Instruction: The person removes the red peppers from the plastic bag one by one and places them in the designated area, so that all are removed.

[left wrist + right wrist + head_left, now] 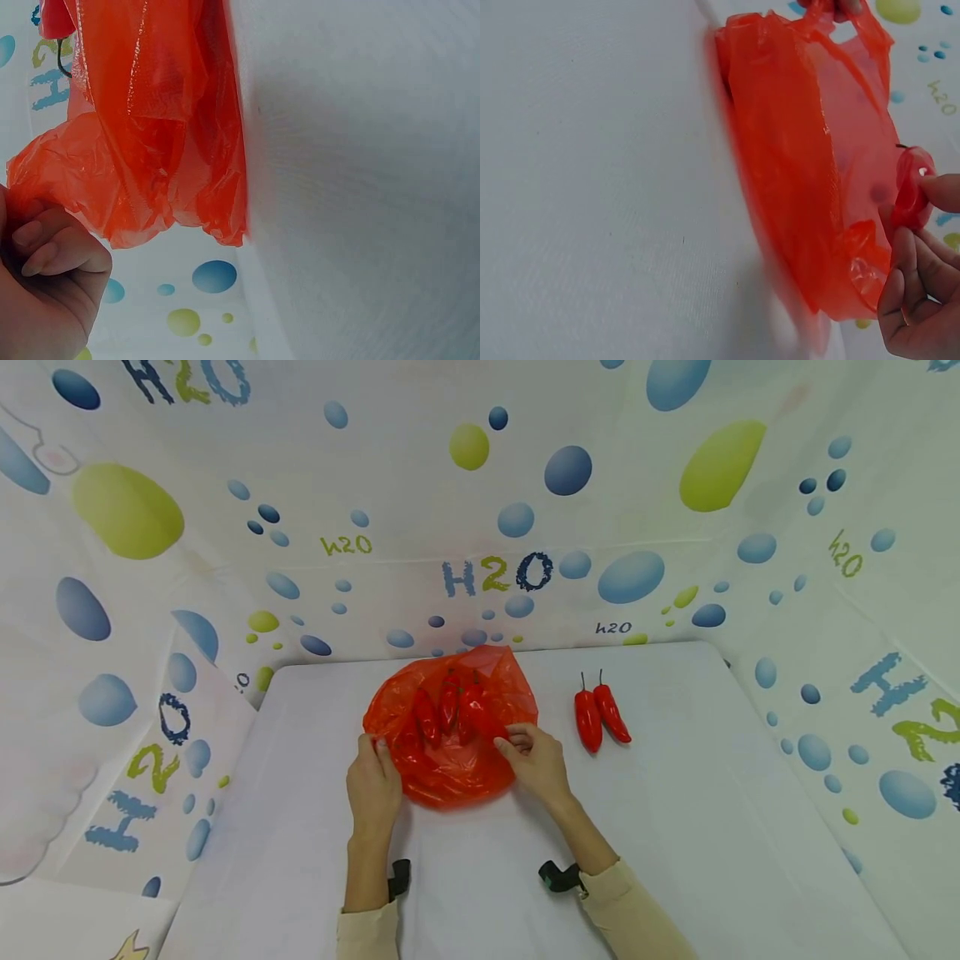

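A translucent red plastic bag (453, 785) lies opened out on the white table, with several glossy red chili peppers (427, 717) in or over its mouth. My left hand (373, 787) grips the bag's left edge between thumb and fingers; the left wrist view shows those fingers curled at the bunched plastic. At the bag's right side, my right hand (542, 766) pinches a red chili pepper (913, 184) between thumb and fingertips, its dark stem pointing away from the hand. Whether those fingers also hold plastic I cannot tell.
Two more red chili peppers (588, 720) lie side by side on the white table (720, 802), right of the bag. Behind and beside the table hangs a white sheet (405, 460) printed with blue and green drops. Dark wrist cameras (558, 877) sit on both wrists.
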Demonstrator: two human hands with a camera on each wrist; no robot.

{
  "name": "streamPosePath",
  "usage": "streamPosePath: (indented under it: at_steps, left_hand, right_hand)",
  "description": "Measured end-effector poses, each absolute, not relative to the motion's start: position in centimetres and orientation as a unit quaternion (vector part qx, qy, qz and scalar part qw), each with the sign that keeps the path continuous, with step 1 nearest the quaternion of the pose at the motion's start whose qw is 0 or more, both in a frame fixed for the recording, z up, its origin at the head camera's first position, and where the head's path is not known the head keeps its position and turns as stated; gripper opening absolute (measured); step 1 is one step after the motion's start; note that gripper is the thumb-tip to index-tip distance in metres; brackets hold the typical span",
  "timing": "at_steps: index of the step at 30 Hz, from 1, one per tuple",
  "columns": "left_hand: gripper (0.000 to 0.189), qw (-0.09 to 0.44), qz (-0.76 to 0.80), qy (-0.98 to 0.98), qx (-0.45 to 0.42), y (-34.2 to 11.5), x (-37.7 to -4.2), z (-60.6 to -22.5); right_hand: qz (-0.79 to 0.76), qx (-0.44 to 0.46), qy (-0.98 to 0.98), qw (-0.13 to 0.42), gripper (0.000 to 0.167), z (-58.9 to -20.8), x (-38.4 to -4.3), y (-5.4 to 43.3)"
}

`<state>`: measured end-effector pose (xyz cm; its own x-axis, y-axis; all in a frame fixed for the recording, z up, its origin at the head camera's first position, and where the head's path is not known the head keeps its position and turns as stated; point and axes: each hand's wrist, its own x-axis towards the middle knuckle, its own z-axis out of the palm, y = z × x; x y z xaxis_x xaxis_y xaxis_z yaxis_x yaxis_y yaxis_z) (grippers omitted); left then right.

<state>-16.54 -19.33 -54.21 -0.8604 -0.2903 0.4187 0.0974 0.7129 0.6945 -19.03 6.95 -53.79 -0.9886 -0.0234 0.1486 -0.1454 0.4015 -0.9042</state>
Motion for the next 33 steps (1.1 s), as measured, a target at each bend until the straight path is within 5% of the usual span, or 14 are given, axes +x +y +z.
streamPosePath:
  at_steps: [33]
  left_hand:
    - [0.022, 0.242, -0.374, -0.893, 0.058, -19.1, -16.5, -54.2]
  right_hand:
    - [0.572, -0.039, -0.816, 0.076, 0.031, -55.4, -19.3, 10.6]
